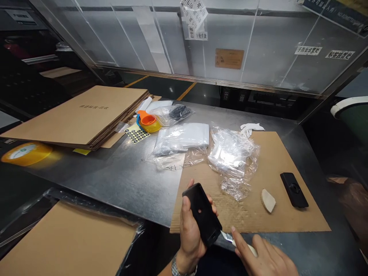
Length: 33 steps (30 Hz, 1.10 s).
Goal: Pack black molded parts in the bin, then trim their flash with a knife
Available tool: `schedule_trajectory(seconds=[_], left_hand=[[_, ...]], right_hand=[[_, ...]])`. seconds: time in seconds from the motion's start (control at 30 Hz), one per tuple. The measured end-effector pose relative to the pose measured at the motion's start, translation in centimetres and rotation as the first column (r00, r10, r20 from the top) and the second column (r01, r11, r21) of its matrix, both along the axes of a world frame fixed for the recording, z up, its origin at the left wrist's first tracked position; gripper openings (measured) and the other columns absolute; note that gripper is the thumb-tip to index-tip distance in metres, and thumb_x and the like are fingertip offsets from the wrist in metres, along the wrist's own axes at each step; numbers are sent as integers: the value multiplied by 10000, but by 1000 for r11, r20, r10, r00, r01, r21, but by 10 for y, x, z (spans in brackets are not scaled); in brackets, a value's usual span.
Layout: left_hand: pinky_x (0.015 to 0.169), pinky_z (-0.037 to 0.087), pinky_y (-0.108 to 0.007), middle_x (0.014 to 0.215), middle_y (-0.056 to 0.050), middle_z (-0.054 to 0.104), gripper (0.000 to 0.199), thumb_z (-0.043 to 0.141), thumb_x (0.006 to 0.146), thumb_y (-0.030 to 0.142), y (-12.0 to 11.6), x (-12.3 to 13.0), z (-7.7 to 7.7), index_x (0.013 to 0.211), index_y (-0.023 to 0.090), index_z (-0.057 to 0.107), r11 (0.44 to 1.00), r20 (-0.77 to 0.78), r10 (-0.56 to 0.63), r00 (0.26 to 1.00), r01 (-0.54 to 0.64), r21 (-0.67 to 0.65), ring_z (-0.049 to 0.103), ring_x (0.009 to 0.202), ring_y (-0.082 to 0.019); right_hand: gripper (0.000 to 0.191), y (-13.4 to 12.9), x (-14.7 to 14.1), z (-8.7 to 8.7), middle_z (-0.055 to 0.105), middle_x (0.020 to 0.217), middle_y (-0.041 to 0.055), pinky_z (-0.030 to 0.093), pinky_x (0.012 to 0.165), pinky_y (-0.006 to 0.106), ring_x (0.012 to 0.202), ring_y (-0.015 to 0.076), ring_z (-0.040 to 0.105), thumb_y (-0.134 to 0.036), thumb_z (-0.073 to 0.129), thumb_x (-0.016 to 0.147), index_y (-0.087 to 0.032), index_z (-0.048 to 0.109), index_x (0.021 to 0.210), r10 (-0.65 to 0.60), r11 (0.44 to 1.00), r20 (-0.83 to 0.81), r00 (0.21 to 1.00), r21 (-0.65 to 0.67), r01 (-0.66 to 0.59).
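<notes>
Translucent panels (169, 38) in a metal frame rise at the far side of our workspace, with printed labels stuck on them, and before them we see a grey metal tabletop (120, 180). On its right half lies a flat cardboard sheet (198, 191).

At the near edge our left hand (191, 226) cradles a black case (202, 214), thumb along one side and fingertips curled round the other, so the hand is closed about it; the case is tilted, its hollow side turned up toward us. Our right hand (263, 255) grips the pale handle of a knife (231, 239), forefinger stretched along it. The blade points left at the near end of the case; we cannot tell whether it touches.

To the right on the cardboard we have a second black case (294, 189), lying flat, and left of it a cream pad (268, 201). Farther back, crumpled clear plastic bags (230, 153) sit beside a wrapped white bundle (184, 136), with a white glove (252, 127) at the far edge of the sheet.

On the left we see an orange tape dispenser (148, 119) over a sticker sheet (137, 135), next to a stack of brown cardboard (94, 115). Near that stack's left end is a blurred yellow roll (27, 153).
</notes>
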<state>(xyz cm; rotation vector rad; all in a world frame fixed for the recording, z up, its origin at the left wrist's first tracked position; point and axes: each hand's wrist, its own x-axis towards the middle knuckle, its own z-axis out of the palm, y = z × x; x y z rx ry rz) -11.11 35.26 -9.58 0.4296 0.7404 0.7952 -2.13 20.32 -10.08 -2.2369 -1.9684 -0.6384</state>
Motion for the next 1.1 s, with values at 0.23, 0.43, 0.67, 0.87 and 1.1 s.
schedule_trajectory(seconds=[0.23, 0.43, 0.67, 0.87, 1.1], left_hand=[[509, 461, -248, 732, -15, 567, 585, 458, 814, 536, 3, -1, 2, 1341, 338, 299, 998, -22, -70, 997, 70, -9, 542, 554, -136], [494, 449, -247, 734, -15, 563, 619, 478, 804, 537, 4, -2, 2, 1353, 329, 280, 992, -17, -123, 992, 123, -8, 544, 552, -139], [507, 451, -250, 718, -14, 563, 599, 467, 811, 539, 3, -2, 2, 1345, 325, 301, 988, -24, -152, 988, 152, 12, 542, 547, -138], [528, 451, -256, 728, -23, 569, 582, 428, 837, 530, 0, -2, -4, 1355, 311, 276, 980, -33, -180, 983, 182, 75, 540, 559, -137], [518, 443, -257, 761, -40, 574, 630, 428, 827, 540, -3, -4, -8, 1372, 292, 231, 965, 24, -189, 982, 181, 190, 542, 584, -153]], right_hand=[[297, 0, 5, -2, 480, 518, -57, 305, 423, 203, 405, 51, 484, -258, 367, 949, -212, 601, 1127, 122, 992, -148, 981, 41, -117], [293, -2, 7, -6, 534, 520, -52, 277, 389, 217, 391, 52, 506, -214, 336, 957, -145, 619, 941, 114, 992, -308, 944, -15, -125], [336, 2, 5, -2, 512, 462, -66, 207, 360, 246, 319, 56, 482, -241, 265, 975, -172, 577, 869, 100, 990, -326, 940, -60, -126], [355, -1, 7, -7, 497, 427, -80, 182, 352, 265, 282, 92, 463, -279, 234, 977, -219, 507, 758, 48, 980, -350, 935, -163, -111], [427, 3, 5, -16, 440, 506, -58, 283, 444, 163, 457, 66, 454, -415, 209, 963, -205, 498, 728, -226, 918, -891, 393, -330, -220]])
